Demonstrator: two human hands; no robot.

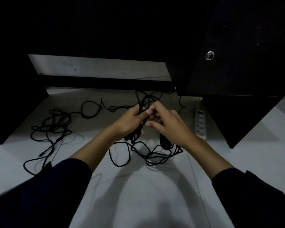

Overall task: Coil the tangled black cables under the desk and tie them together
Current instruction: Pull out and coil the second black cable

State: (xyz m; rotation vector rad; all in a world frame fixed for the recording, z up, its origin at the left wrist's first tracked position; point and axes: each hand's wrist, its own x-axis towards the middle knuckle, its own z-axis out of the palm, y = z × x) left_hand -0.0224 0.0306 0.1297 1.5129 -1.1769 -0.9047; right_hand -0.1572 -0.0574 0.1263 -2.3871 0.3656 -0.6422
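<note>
Crouching under the black desk (237, 46), I have the pale floor (138, 186) spread before me with the black cables (56, 124) strewn across it: a loose tangle lies well to my left, a strand runs from it toward my hands, and another knot of loops (155, 155) sprawls just below my wrists. A white power strip (199, 122) lies near the desk's right panel, apart from the cables I am working. My left hand (130, 120) has its fingers curled round a bunch of strands, which rise above my fist and hang down from it toward the floor. My right hand (169, 124) meets it, fingertips drawn narrow at the bunch; whether they actually pinch a strand I cannot tell, since my own knuckles hide it. To do this well, I think I should keep the left grip firm as the anchor, feed each new loop in at the same size, and draw slack gently so the floor tangle loosens rather than cinching into a knot.
</note>
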